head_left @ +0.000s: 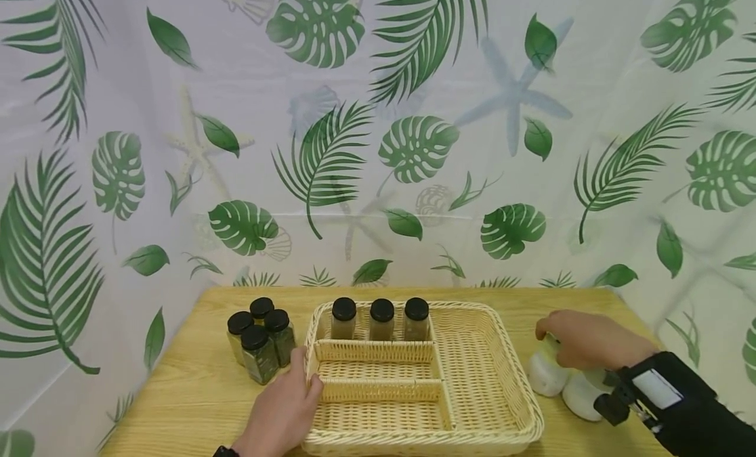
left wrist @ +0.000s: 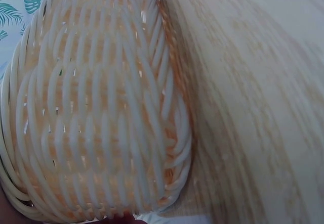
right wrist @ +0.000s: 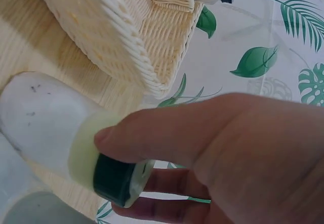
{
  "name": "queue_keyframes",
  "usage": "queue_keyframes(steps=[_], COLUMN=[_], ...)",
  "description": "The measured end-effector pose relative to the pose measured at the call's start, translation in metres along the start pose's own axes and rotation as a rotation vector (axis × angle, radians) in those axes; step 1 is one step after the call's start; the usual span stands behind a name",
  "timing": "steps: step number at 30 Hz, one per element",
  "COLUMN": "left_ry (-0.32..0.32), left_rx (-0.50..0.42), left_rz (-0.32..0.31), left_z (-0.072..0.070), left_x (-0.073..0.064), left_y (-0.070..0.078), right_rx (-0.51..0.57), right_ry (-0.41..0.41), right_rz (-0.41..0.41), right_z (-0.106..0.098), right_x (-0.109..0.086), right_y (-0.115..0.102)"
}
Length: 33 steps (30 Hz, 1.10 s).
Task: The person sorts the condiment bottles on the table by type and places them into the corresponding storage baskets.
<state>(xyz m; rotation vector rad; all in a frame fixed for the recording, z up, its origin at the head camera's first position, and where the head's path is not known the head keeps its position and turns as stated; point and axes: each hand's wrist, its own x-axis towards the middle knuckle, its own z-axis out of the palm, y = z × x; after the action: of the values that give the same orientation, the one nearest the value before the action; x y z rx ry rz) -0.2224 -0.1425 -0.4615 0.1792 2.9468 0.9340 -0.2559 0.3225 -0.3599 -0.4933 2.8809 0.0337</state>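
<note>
Right hand (head_left: 581,339): thumb and fingers curled round the top of a white bottle (right wrist: 45,113), the grip closed at its pale yellow-green collar and dark green cap (right wrist: 114,178); whether the base touches the table cannot be told.

White bottle, held: directly below the right hand, outside the wicker basket (head_left: 478,358), just beside its right wall.

Second white bottle (head_left: 581,398): just beside the held one, nearer the person, partly hidden by the right wrist; contact between the two cannot be judged.

Black wrist mount (head_left: 661,391): strapped above the right hand.

Basket: pale, woven; three compartments one behind another on the left, one long compartment on the right; its raised right wall stands between the held bottle and the inside.

Left hand (head_left: 283,404): closed over the basket's left rim, thumb on the inner side, gripping the wall; well apart from both bottles.

Three black-lidded jars (head_left: 382,320): upright, in a row, in the rear left compartment.

Four black-lidded jars (head_left: 255,355): clustered on the table left of the basket, just beyond the left hand, contents partly greenish.

Table (head_left: 171,391): light wood grain, under all.

Backdrop (head_left: 378,247): white cloth, printed with green leaves, shells and starfish
</note>
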Motion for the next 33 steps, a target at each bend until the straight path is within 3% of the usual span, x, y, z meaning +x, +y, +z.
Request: queue_keyframes(steps=[12,24,33], left_ry=[-0.009,-0.008,-0.005], left_rx=[0.000,-0.008,-0.020], left_rz=[-0.007,0.006,0.010], left_z=[-0.004,-0.002,0.000], left_x=[0.000,0.000,-0.001], left_y=[-0.001,-0.001,0.000], right_rx=[-0.005,-0.076,-0.050], right_ry=[0.053,0.146,0.200], right_rz=[-0.050,-0.072,-0.108], right_z=[0.005,-0.024,-0.043], right_x=[0.002,0.002,0.009], right_y=[0.006,0.004,-0.005])
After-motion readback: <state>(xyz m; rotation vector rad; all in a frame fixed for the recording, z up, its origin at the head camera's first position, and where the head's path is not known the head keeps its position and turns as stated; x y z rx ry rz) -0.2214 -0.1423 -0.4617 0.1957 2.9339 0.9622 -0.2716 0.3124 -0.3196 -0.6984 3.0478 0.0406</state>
